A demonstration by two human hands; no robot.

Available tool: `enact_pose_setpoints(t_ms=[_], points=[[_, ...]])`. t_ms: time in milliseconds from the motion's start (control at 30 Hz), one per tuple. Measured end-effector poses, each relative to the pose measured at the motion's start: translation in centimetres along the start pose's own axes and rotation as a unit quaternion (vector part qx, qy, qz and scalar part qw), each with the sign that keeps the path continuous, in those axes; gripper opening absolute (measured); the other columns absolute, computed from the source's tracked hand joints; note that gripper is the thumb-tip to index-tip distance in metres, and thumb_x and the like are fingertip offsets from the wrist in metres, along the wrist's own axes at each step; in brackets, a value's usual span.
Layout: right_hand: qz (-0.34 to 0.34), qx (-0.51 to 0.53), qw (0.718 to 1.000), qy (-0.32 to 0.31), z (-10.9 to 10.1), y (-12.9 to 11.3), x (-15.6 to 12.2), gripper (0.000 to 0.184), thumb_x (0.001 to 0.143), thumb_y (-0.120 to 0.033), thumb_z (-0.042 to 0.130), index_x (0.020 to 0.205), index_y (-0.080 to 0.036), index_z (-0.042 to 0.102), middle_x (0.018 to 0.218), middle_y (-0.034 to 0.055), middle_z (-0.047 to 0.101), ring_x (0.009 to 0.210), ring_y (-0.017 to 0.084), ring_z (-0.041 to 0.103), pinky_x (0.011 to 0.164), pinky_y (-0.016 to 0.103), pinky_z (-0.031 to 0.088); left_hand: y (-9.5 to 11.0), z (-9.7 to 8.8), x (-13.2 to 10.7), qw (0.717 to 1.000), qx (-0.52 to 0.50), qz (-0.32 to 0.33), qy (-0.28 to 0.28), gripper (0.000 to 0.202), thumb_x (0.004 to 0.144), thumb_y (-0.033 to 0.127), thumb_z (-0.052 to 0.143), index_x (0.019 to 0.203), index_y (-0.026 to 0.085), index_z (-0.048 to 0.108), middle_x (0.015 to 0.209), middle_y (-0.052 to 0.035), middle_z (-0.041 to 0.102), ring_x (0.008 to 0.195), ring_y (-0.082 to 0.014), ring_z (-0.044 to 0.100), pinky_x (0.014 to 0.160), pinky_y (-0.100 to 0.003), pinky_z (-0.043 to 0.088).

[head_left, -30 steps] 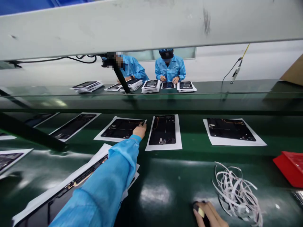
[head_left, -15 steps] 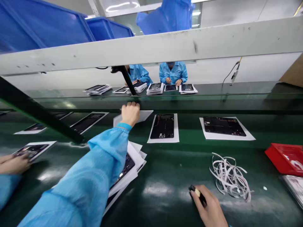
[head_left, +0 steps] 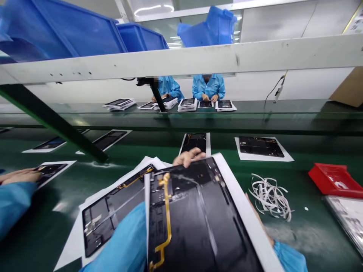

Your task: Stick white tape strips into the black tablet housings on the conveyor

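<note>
- While the panel (head_left: 195, 223) fills the lower middle of the frame, the left hand (head_left: 189, 156) grips it at its top edge, fingers bent over the rim; the blue left sleeve (head_left: 121, 245) runs up from the bottom edge and passes behind it
- panel is black, lies on a white sheet (head_left: 244, 211), tilted toward the camera; yellow flex (head_left: 167, 215) down its left side; bottom end cut off by the frame
- right hand (head_left: 263, 225) at the panel's right edge, mostly hidden behind the sheet; cannot tell if it is open, closed or gripping; its cuff (head_left: 289, 257) shows lower right
- pile (head_left: 113, 215) of panels and sheets lower left, partly covered by the left sleeve and the held panel; top one slanted
- upright panel (head_left: 195, 141) just past the left hand, its lower end hidden; sideways panel (head_left: 261, 146) right of it, well apart, on its own sheet; both on the green bench (head_left: 309, 230)
- right side: tangled white strips (head_left: 270, 198) near the right hand; red bin (head_left: 334, 181) beyond; tray (head_left: 347, 215) below the bin, cut off by the frame edge
- far left: co-worker's hand (head_left: 21, 176) on another panel (head_left: 53, 172); green post (head_left: 53, 121) slants above it
- upper middle: two people in blue, one (head_left: 208, 88) with both hands at a panel, other (head_left: 171, 87) partly behind a post; stacks (head_left: 187, 105) in front of them
- upper left: blue crates (head_left: 65, 28) above a white beam (head_left: 170, 64)
</note>
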State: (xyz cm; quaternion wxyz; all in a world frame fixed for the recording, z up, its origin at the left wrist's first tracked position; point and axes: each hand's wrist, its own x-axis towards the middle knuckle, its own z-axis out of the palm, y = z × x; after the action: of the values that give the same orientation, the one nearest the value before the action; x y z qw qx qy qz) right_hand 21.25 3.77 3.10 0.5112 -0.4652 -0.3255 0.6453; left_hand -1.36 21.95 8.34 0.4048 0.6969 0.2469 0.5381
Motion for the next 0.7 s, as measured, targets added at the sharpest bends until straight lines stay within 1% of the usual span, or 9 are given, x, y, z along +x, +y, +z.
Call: enact_pose_setpoints(t_ms=[67, 133, 200, 267, 367, 467, 533, 633, 700], points=[[0.06, 0.032, 0.997, -0.023, 0.1, 0.3, -0.5, 0.069, 0.083, -0.079, 0.043, 0.087, -0.019, 0.076, 0.066, 0.0083, 0.07, 0.063, 0.024, 0.068, 0.059, 0.035, 0.054, -1.6, 3.1, -2.4, 0.996, -0.044, -0.059, -0.054, 0.057, 0.086, 0.073, 0.05, 0.073, 0.018, 0.056, 0.108, -0.0097, 0.069, 0.093, -0.023, 0.068, 0.08, -0.044, 0.057], [0.085, 0.04, 0.995, -0.017, 0.2, 1.1, -0.8, 0.059, 0.078, -0.075, 0.058, 0.082, -0.018, 0.074, 0.07, 0.0065, 0.07, 0.067, 0.022, 0.067, 0.063, 0.032, 0.053, -2.9, 5.4, -4.2, 0.986, -0.074, -0.117, -0.091, 0.037, 0.095, 0.052, 0.056, 0.095, 0.017, 0.065, 0.107, -0.0086, 0.069, 0.093, -0.0207, 0.067, 0.08, -0.04, 0.057], [0.043, -0.015, 0.998, 0.033, 0.1, 2.2, -0.9, 0.047, 0.069, -0.062, 0.077, 0.078, -0.017, 0.07, 0.072, 0.0033, 0.068, 0.068, 0.018, 0.063, 0.065, 0.029, 0.049, -4.0, 6.5, -5.1, 0.976, -0.09, -0.167, -0.103, 0.025, 0.097, 0.04, 0.058, 0.106, 0.018, 0.065, 0.11, -0.0077, 0.068, 0.096, -0.0212, 0.067, 0.08, -0.039, 0.058], [0.001, -0.097, 0.992, 0.08, -0.2, 3.1, -0.7, 0.042, 0.067, -0.054, 0.08, 0.074, -0.016, 0.065, 0.069, 0.0005, 0.064, 0.065, 0.016, 0.058, 0.063, 0.027, 0.046, -4.9, 6.0, -5.2, 0.97, -0.091, -0.206, -0.09, 0.025, 0.096, 0.037, 0.06, 0.11, 0.017, 0.064, 0.114, -0.0081, 0.067, 0.099, -0.0225, 0.067, 0.082, -0.04, 0.058], [-0.029, -0.217, 0.972, 0.084, -0.7, 3.5, -0.3, 0.038, 0.076, -0.052, 0.071, 0.068, -0.017, 0.06, 0.062, -0.0023, 0.056, 0.06, 0.014, 0.051, 0.059, 0.027, 0.041, -5.6, 3.4, -4.9, 0.969, -0.056, -0.238, -0.033, 0.031, 0.095, 0.036, 0.061, 0.117, 0.014, 0.061, 0.118, -0.0099, 0.065, 0.103, -0.0236, 0.066, 0.087, -0.044, 0.056], [-0.069, -0.351, 0.931, 0.073, -1.3, 2.8, -0.3, 0.029, 0.081, -0.045, 0.067, 0.072, -0.018, 0.064, 0.065, -0.0016, 0.058, 0.062, 0.015, 0.051, 0.06, 0.028, 0.042, -4.7, 1.1, -5.6, 0.971, 0.021, -0.235, 0.032, 0.025, 0.095, 0.034, 0.055, 0.113, 0.018, 0.063, 0.116, -0.0083, 0.065, 0.11, -0.0234, 0.062, 0.096, -0.045, 0.05], [-0.108, -0.416, 0.895, 0.116, -1.7, 2.0, -0.6, 0.026, 0.081, -0.044, 0.07, 0.085, -0.019, 0.07, 0.077, 0.0014, 0.061, 0.066, 0.016, 0.053, 0.062, 0.029, 0.043, -3.3, 1.4, -6.7, 0.971, 0.079, -0.221, 0.036, 0.022, 0.095, 0.033, 0.053, 0.109, 0.022, 0.066, 0.112, -0.0066, 0.066, 0.111, -0.023, 0.06, 0.101, -0.044, 0.046], [-0.178, -0.427, 0.861, 0.212, -2.4, 1.0, -1.0, 0.027, 0.085, -0.045, 0.068, 0.093, -0.02, 0.072, 0.085, 0.0041, 0.059, 0.074, 0.018, 0.056, 0.065, 0.03, 0.045, -1.2, 4.4, -9.0, 0.969, 0.142, -0.197, -0.048, 0.02, 0.089, 0.029, 0.062, 0.106, 0.025, 0.072, 0.113, -0.0056, 0.067, 0.112, -0.0249, 0.06, 0.103, -0.044, 0.043], [-0.204, -0.388, 0.866, 0.24, -2.7, 0.7, -1.2, 0.029, 0.095, -0.044, 0.056, 0.09, -0.02, 0.072, 0.084, 0.0042, 0.059, 0.077, 0.018, 0.056, 0.069, 0.031, 0.045, -0.6, 7.0, -10.2, 0.962, 0.171, -0.184, -0.11, 0.025, 0.085, 0.026, 0.068, 0.109, 0.028, 0.073, 0.117, -0.0049, 0.067, 0.114, -0.0271, 0.058, 0.104, -0.046, 0.042]])
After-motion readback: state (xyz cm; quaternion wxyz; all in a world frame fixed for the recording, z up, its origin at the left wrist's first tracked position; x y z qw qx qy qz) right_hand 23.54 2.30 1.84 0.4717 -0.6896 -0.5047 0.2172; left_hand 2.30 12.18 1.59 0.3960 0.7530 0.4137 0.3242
